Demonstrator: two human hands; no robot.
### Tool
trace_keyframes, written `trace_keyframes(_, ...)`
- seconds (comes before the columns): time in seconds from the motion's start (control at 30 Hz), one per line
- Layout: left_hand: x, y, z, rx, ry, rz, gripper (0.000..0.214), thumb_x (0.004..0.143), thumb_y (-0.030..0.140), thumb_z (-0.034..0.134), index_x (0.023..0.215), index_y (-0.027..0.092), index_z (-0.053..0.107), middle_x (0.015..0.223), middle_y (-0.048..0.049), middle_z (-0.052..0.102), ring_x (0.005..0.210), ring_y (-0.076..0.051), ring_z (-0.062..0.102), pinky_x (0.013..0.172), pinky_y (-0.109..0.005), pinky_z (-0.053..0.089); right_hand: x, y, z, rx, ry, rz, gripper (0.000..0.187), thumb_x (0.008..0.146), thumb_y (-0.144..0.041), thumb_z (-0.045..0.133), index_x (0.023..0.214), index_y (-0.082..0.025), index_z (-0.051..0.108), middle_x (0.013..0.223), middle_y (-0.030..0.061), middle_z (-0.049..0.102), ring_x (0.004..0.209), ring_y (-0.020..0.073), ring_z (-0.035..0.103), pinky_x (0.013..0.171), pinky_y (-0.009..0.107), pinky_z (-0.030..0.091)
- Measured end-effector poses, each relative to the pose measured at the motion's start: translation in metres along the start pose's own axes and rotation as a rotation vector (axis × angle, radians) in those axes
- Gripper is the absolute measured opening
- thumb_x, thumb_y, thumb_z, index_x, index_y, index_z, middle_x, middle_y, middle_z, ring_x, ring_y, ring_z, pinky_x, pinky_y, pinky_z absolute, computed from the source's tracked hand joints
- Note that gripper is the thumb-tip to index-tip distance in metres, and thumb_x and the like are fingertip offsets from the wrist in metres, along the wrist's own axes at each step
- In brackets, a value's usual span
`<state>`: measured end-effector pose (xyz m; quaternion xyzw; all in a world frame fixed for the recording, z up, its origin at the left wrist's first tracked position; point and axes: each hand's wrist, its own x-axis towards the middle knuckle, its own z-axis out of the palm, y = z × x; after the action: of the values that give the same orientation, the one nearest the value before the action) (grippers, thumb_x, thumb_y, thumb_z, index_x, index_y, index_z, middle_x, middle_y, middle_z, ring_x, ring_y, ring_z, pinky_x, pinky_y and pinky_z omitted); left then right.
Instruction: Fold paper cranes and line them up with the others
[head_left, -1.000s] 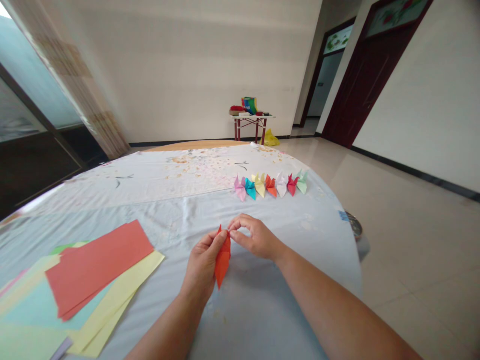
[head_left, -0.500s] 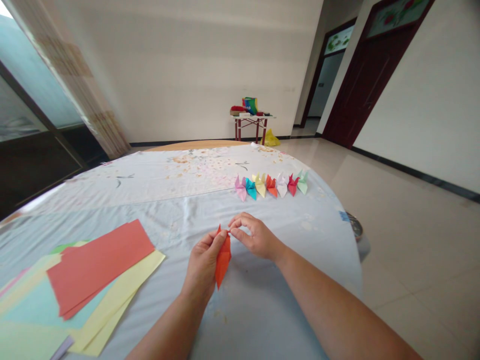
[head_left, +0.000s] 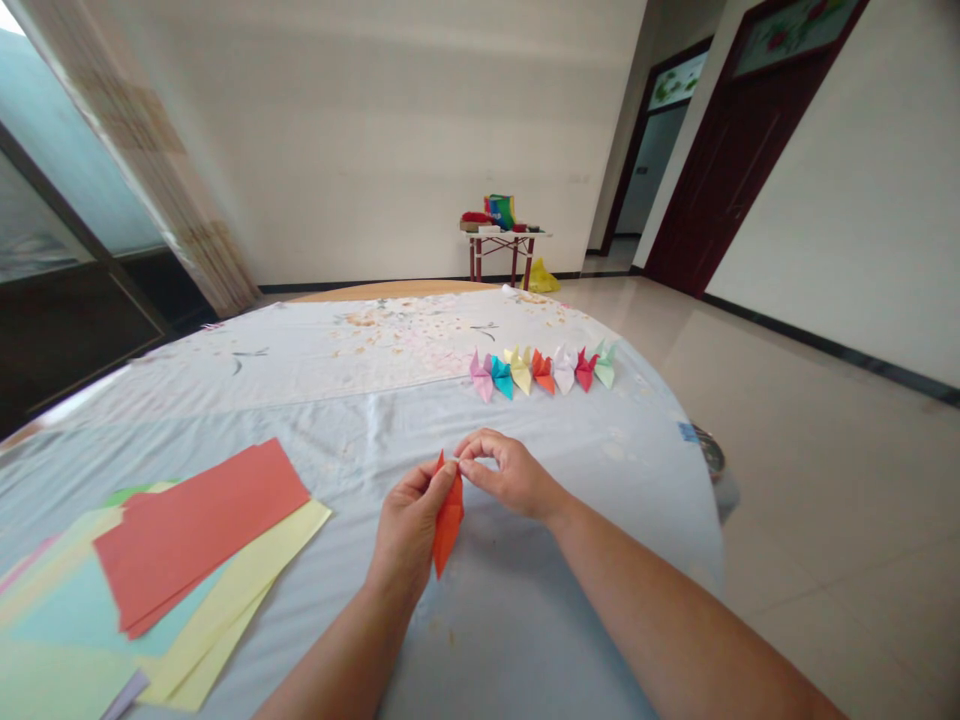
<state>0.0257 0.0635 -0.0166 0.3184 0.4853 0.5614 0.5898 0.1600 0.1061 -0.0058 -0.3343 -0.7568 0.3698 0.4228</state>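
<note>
A folded orange paper crane (head_left: 449,525) is held upright above the cloth, its long pointed lower end hanging down. My left hand (head_left: 407,515) is closed on its upper part, thumb in front and fingers behind. On the crane's right side, my right hand (head_left: 511,478) pinches a small point of the paper between thumb and fingertips; the point itself is mostly hidden. Beyond the hands stands a row of several finished paper cranes, among them a pink one (head_left: 482,376), a blue one (head_left: 502,377) and a pale green one (head_left: 604,365).
To the left lie red paper sheets (head_left: 202,535) over yellow sheets (head_left: 247,590) and other pale coloured sheets (head_left: 60,620). A light floral cloth (head_left: 337,440) covers the round table. By the far wall is a small table (head_left: 506,236) with a colourful bag on it.
Both hands stay almost in place around the orange paper crane. The crane has shifted very slightly to the right, and the right fingertips still pinch at its top side.
</note>
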Motion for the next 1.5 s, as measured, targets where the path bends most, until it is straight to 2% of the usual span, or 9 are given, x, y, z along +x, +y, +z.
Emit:
trace_keyframes(0.27, 0.004, 0.000, -0.006, -0.046, -0.051, 0.041, 0.027, 0.065, 0.036, 0.069, 0.078, 0.012, 0.067, 0.063, 0.0001, 0.063, 0.054, -0.007, 0.052, 0.051, -0.016, 0.039, 0.002, 0.003, 0.000, -0.023, -0.009, 0.003, 0.007, 0.078, -0.018, 0.053, 0.074, -0.015, 0.058, 0.091, 0.0050, 0.060, 0.089, 0.0138, 0.055, 0.085, 0.029, 0.041)
trace_keyframes(0.37, 0.008, 0.001, -0.008, -0.053, -0.062, 0.041, 0.025, 0.062, 0.034, 0.072, 0.076, 0.013, 0.067, 0.065, -0.0002, 0.065, 0.055, -0.007, 0.054, 0.053, -0.016, 0.040, 0.005, 0.005, 0.001, -0.054, -0.006, -0.005, 0.007, 0.077, -0.018, 0.054, 0.073, -0.015, 0.059, 0.090, 0.0051, 0.060, 0.088, 0.0140, 0.055, 0.085, 0.029, 0.041)
trace_keyframes(0.5, 0.009, 0.003, -0.010, -0.054, -0.061, 0.013, 0.027, 0.060, 0.035, 0.073, 0.074, 0.014, 0.063, 0.052, 0.0038, 0.059, 0.042, -0.008, 0.052, 0.044, -0.018, 0.041, 0.011, 0.007, 0.003, -0.053, -0.059, 0.011, 0.008, 0.077, -0.019, 0.054, 0.075, -0.015, 0.061, 0.088, 0.0044, 0.062, 0.086, 0.0143, 0.056, 0.083, 0.029, 0.042)
trace_keyframes(0.6, 0.009, 0.006, -0.010, -0.048, -0.057, -0.023, 0.027, 0.064, 0.038, 0.069, 0.073, 0.016, 0.058, 0.042, 0.0078, 0.050, 0.032, -0.009, 0.046, 0.034, -0.020, 0.037, 0.016, 0.010, 0.004, 0.013, -0.126, 0.089, 0.014, 0.079, -0.024, 0.053, 0.078, -0.015, 0.062, 0.083, 0.0028, 0.062, 0.081, 0.0140, 0.056, 0.078, 0.028, 0.043)
trace_keyframes(0.77, 0.010, 0.006, -0.011, -0.003, -0.015, 0.029, 0.027, 0.067, 0.040, 0.065, 0.071, 0.016, 0.054, 0.041, 0.0087, 0.047, 0.031, -0.007, 0.043, 0.032, -0.018, 0.036, 0.023, 0.015, 0.008, 0.152, -0.205, 0.179, 0.021, 0.079, -0.029, 0.050, 0.079, -0.012, 0.063, 0.076, 0.0016, 0.061, 0.074, 0.0134, 0.056, 0.072, 0.026, 0.043)
trace_keyframes(1.0, 0.011, 0.006, -0.012, 0.085, -0.013, 0.047, 0.030, 0.067, 0.045, 0.062, 0.063, 0.017, 0.051, 0.035, 0.0074, 0.046, 0.027, -0.008, 0.040, 0.031, -0.018, 0.032, 0.022, 0.017, 0.015, 0.089, -0.148, 0.108, 0.016, 0.077, -0.025, 0.054, 0.078, -0.013, 0.064, 0.083, 0.0032, 0.063, 0.081, 0.0144, 0.057, 0.079, 0.028, 0.042)
trace_keyframes(1.13, 0.009, 0.008, -0.011, 0.091, -0.030, 0.026, 0.029, 0.068, 0.045, 0.062, 0.064, 0.017, 0.052, 0.036, 0.0062, 0.049, 0.028, -0.009, 0.043, 0.032, -0.019, 0.033, 0.021, 0.020, 0.016, 0.097, -0.128, 0.082, 0.015, 0.078, -0.025, 0.053, 0.076, -0.014, 0.063, 0.084, 0.0033, 0.063, 0.082, 0.0141, 0.057, 0.080, 0.028, 0.042)
trace_keyframes(1.33, 0.010, 0.006, -0.012, -0.045, 0.050, 0.030, 0.029, 0.067, 0.043, 0.063, 0.062, 0.016, 0.055, 0.041, 0.0071, 0.049, 0.033, -0.007, 0.042, 0.036, -0.018, 0.035, 0.020, 0.023, 0.016, 0.097, -0.090, 0.092, 0.015, 0.079, -0.025, 0.052, 0.077, -0.014, 0.062, 0.083, 0.0032, 0.063, 0.081, 0.0139, 0.057, 0.080, 0.028, 0.043)
trace_keyframes(1.5, 0.014, 0.002, -0.014, -0.104, -0.013, -0.011, 0.028, 0.060, 0.037, 0.071, 0.073, 0.014, 0.062, 0.051, 0.0045, 0.057, 0.040, -0.007, 0.048, 0.041, -0.018, 0.039, 0.019, 0.024, 0.014, 0.150, -0.080, 0.132, 0.020, 0.079, -0.030, 0.051, 0.078, -0.014, 0.063, 0.082, 0.0029, 0.064, 0.080, 0.0142, 0.057, 0.079, 0.028, 0.043)
